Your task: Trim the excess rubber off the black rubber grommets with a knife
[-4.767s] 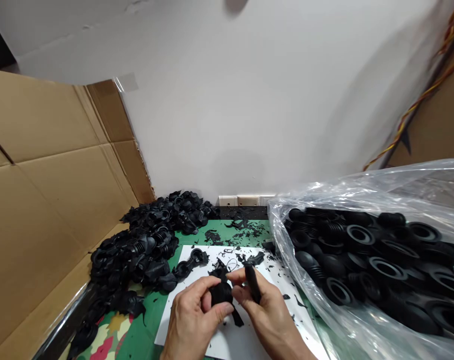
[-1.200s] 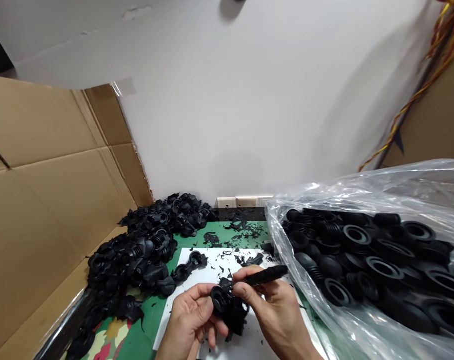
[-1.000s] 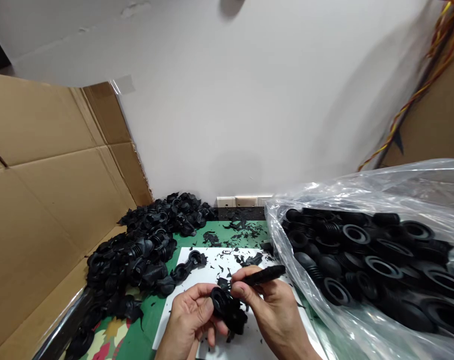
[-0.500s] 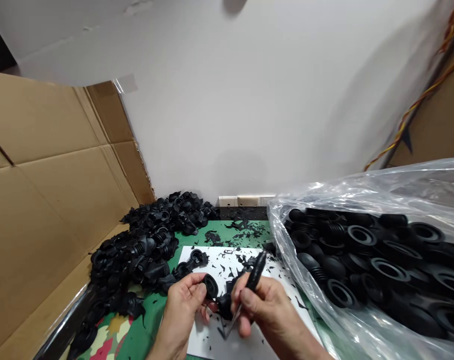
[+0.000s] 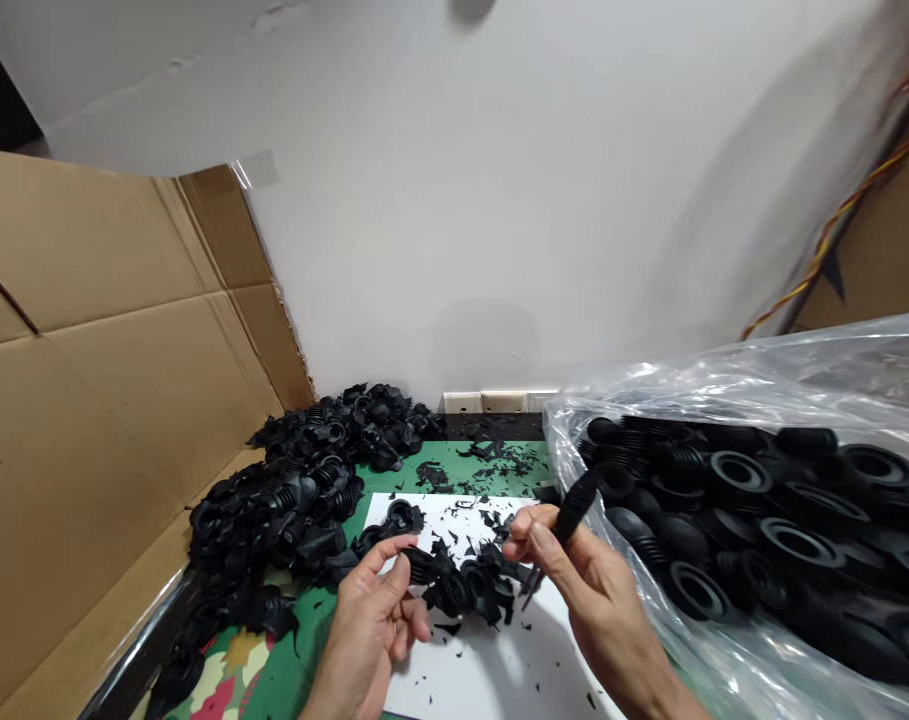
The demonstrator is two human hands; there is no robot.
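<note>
Steady the ribbed black piece (image 5: 420, 566) above the white sheet (image 5: 424, 685), pinched by thumb and forefinger in the left hand's grip (image 5: 371, 615) — cannot tell if joined to the black scraps (image 5: 484, 592) just beside. Angle the slim black-handled tool (image 5: 576, 505), gripped in the right hand (image 5: 589, 575), away from left fingertips. Mind the heaped black pieces (image 5: 304, 500) leftward — and the plastic bag (image 5: 724, 390) rightward — beside the green bench surface (image 5: 319, 632).
</note>
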